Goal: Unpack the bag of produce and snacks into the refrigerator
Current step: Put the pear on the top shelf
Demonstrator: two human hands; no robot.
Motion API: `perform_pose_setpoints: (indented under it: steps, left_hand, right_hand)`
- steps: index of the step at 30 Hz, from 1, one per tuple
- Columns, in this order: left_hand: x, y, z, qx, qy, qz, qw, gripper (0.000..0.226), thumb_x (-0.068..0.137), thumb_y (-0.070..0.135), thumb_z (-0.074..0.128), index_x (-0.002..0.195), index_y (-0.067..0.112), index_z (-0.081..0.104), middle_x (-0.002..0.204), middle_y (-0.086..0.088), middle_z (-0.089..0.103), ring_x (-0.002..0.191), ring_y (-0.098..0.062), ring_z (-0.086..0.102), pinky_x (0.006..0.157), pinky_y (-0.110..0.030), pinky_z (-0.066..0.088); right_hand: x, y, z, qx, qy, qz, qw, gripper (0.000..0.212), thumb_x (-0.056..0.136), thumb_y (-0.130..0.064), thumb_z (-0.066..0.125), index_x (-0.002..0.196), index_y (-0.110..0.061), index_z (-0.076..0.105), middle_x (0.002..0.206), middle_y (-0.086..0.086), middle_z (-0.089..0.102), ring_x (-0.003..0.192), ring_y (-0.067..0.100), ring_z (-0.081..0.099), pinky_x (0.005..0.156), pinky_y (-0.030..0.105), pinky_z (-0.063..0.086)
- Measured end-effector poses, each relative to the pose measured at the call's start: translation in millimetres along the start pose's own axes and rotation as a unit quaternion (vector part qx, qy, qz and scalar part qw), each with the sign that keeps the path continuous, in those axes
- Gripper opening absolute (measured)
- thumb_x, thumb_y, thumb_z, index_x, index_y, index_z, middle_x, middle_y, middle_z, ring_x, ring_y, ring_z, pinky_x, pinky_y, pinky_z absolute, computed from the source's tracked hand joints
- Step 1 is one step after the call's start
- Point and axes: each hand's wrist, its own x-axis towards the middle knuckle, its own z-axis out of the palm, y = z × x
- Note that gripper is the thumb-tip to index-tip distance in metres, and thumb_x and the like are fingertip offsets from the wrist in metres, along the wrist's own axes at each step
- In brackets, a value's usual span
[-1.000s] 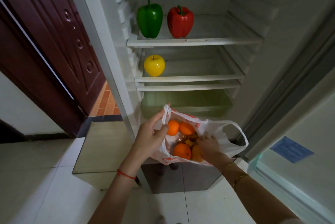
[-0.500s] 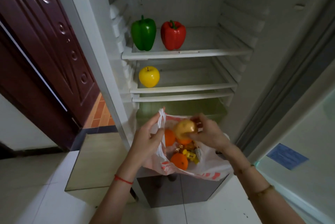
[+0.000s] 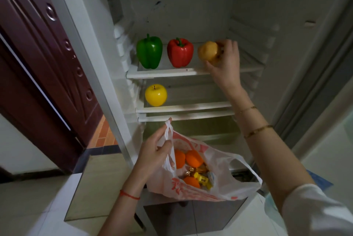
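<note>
Lifted from the bag [image 3: 219, 184], the potato [image 3: 207, 51], gripped by the right hand [image 3: 224, 62], now reaches the top shelf [image 3: 162, 72] while the left hand [image 3: 156, 152] pinches the bag's handle.

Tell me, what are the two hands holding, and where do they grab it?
The right hand wraps its fingers around the right side of a yellowish-brown potato at the top shelf. The left hand pinches the plastic bag by its handle.
</note>
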Motion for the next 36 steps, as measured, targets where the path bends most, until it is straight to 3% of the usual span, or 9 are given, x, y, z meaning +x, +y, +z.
perform_pose_setpoints:
  steps: [4,9,17,21,23,25,27,30,36]
  left_hand:
    - [4.1,-0.1,-0.7,0.006,0.005,-0.003,1.0,0.063,0.098,0.008,0.05,0.145,0.047,0.039,0.098,-0.019,0.067,0.054,-0.021,0.046,0.045,-0.03,0.041]
    - [6.9,-0.3,-0.5,0.009,0.007,0.001,1.0,0.062,0.098,0.007,0.05,0.148,0.042,0.038,0.096,-0.029,0.063,0.049,-0.013,0.038,0.042,-0.022,0.034]
    - [2.0,-0.5,2.1,0.0,0.015,0.006,1.0,0.066,0.098,0.009,0.05,0.142,0.056,0.038,0.108,-0.03,0.062,0.081,-0.054,0.059,0.06,-0.061,0.051]
    - [-5.0,-0.4,2.1,0.002,0.021,0.003,1.0,0.066,0.098,0.008,0.05,0.143,0.054,0.038,0.111,-0.016,0.067,0.08,-0.053,0.059,0.061,-0.06,0.052]
    - [-9.5,-0.7,2.9,-0.002,0.018,-0.003,1.0,0.065,0.098,0.008,0.05,0.145,0.05,0.037,0.107,0.008,0.071,0.069,-0.036,0.056,0.063,-0.057,0.054]
    - [-13.6,-0.7,4.1,-0.014,0.018,-0.014,1.0,0.063,0.098,0.007,0.051,0.147,0.044,0.037,0.112,0.031,0.066,0.086,-0.019,0.054,0.078,-0.059,0.055]
    - [-18.1,2.0,4.8,-0.02,0.019,-0.016,0.999,0.061,0.098,0.006,0.051,0.148,0.039,0.039,0.118,0.036,0.063,0.092,-0.013,0.056,0.083,-0.048,0.057]
    - [-25.2,5.8,6.5,-0.025,0.029,-0.013,0.999,0.059,0.098,0.002,0.051,0.146,0.035,0.042,0.122,0.035,0.058,0.088,0.011,0.061,0.078,-0.012,0.051]
    - [-38.0,0.6,6.0,-0.02,0.029,-0.024,0.999,0.057,0.098,0.004,0.052,0.14,0.041,0.045,0.119,0.036,0.063,0.08,0.008,0.058,0.078,-0.022,0.053]
  right_hand:
    - [19.3,1.9,20.4,-0.061,-0.032,-0.015,0.997,0.059,0.073,-0.017,0.079,0.124,-0.007,0.05,0.125,0.013,0.049,0.114,0.03,0.049,0.089,0.035,0.042]
    - [25.2,6.6,31.6,-0.078,-0.066,-0.021,0.995,0.065,0.073,-0.017,0.08,0.128,-0.007,0.048,0.129,0.014,0.047,0.116,0.031,0.048,0.094,0.041,0.047]
    - [16.6,9.8,27.2,-0.04,-0.06,-0.016,0.997,0.062,0.087,-0.034,0.069,0.138,-0.009,0.044,0.135,0.013,0.045,0.121,0.029,0.045,0.099,0.034,0.039]
    - [5.4,7.8,12.3,-0.038,-0.03,-0.029,0.998,0.056,0.089,-0.034,0.066,0.135,-0.01,0.046,0.133,0.011,0.048,0.121,0.027,0.045,0.102,0.032,0.039]
    - [-7.3,5.8,2.1,-0.041,-0.011,-0.044,0.998,0.045,0.09,-0.032,0.064,0.126,-0.009,0.052,0.124,0.01,0.053,0.114,0.025,0.048,0.098,0.031,0.042]
    - [-26.6,3.3,-7.8,-0.023,-0.005,-0.052,0.998,0.032,0.091,-0.029,0.063,0.114,-0.008,0.056,0.111,0.008,0.058,0.103,0.02,0.052,0.088,0.025,0.041]
    - [-50.3,1.4,-15.7,0.017,-0.015,-0.048,0.999,0.021,0.091,-0.028,0.065,0.101,-0.01,0.058,0.096,0.003,0.059,0.087,0.013,0.055,0.077,0.019,0.042]
    - [-89.5,3.3,-21.4,0.062,-0.081,-0.031,0.994,0.013,0.091,-0.024,0.067,0.09,-0.011,0.062,0.085,0.001,0.062,0.074,0.009,0.059,0.067,0.015,0.047]
    - [-178.1,33.5,-4.7,0.091,-0.343,0.025,0.934,0.005,0.089,-0.019,0.069,0.089,-0.014,0.07,0.084,-0.004,0.071,0.074,0.003,0.067,0.071,0.02,0.056]
